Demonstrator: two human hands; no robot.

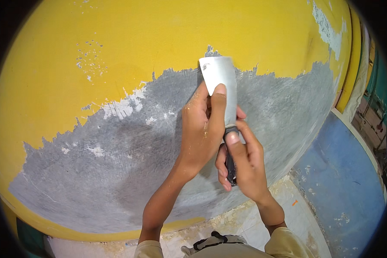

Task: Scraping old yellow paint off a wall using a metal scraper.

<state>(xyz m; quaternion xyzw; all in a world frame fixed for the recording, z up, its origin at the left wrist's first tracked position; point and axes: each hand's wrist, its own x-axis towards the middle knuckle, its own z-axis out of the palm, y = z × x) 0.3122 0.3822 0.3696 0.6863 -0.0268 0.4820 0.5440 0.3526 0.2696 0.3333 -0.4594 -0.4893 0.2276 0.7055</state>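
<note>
A broad steel blade [227, 74] with a black handle [231, 161] is raised in front of the wall; whether it is a cleaver or a scraper I cannot tell. My left hand [201, 129] grips the blade from its left side, the thumb lying flat on the metal. Around the handle my right hand [246, 158] is closed, its thumb near where blade and handle meet. Pale flecks cling to the left hand and wrist. The blade's top end overlaps the ragged border between yellow paint [154, 32] and bare grey wall [142, 174].
White patches [122, 108] remain along the paint border, and small chips [91, 59] mark the yellow on the left. Pale flakes [224, 219] line the tiled floor [258, 222] at the wall's foot. A worn blue surface [345, 167] lies to the right.
</note>
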